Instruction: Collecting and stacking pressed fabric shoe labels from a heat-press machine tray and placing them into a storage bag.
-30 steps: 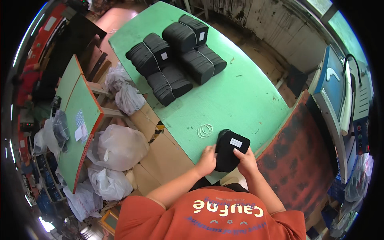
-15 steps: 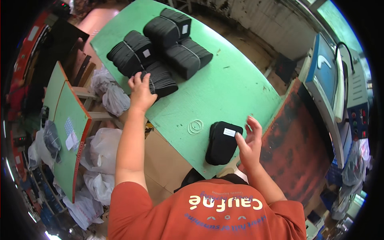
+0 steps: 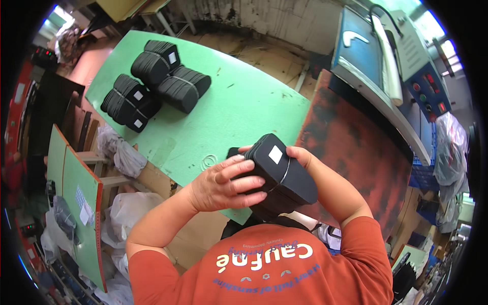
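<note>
I've got the black bundle (image 3: 282, 173) up off the table, held in both hands right in front of my chest. My left hand (image 3: 221, 185) is curled over its near side, fingers (image 3: 244, 168) wrapped across the dark top edge and pressed flat against it, thumb tucked under where I can't see it. My right hand (image 3: 305, 157) cups the far side; only the back of it and the wrist show past the bundle, so how its fingers lie I cannot tell, but the palm is tight against the stack. The bundle sits tilted, its end with the small white label (image 3: 275, 154) turned up toward me, a thin band (image 3: 285, 170) running round its middle. Both my elbows are bent sharply, forearms rising from my orange sleeves and meeting at the bundle.

Below it is the near edge of the green table (image 3: 244, 112), with a loose ring of band (image 3: 209, 162) lying on it just beside my left knuckles. Well apart, at the far end, sit more tied black bundles (image 3: 152, 86) in a cluster.
</note>
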A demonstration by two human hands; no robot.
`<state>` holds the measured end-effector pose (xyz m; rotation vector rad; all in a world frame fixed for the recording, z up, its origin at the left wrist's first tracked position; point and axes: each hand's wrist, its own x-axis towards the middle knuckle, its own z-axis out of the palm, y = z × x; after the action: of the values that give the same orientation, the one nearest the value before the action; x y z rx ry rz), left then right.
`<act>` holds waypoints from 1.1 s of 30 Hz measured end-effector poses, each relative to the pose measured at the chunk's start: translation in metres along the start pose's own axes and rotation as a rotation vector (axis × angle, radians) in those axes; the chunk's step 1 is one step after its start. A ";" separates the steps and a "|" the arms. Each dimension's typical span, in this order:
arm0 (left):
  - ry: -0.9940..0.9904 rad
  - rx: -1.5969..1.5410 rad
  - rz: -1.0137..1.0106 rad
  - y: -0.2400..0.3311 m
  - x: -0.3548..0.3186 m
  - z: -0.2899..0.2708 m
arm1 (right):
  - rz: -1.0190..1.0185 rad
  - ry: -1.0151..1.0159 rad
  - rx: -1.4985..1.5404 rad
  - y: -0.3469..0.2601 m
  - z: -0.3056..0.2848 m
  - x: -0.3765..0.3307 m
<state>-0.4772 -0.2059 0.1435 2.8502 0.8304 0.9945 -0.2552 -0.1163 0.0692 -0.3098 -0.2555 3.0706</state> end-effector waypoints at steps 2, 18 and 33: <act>-0.127 -0.038 -0.054 0.006 0.021 0.001 | -0.091 0.133 -0.094 0.000 0.001 -0.035; -0.627 -0.228 -0.303 0.140 0.135 0.154 | -1.203 0.585 0.051 0.038 -0.015 -0.302; 0.051 -0.560 -1.024 0.065 0.118 0.174 | -1.062 1.050 -0.178 0.053 -0.021 -0.218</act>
<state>-0.2670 -0.1769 0.0843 1.5799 1.4659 0.8994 -0.0388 -0.1787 0.0824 -1.2145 -0.4250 1.5756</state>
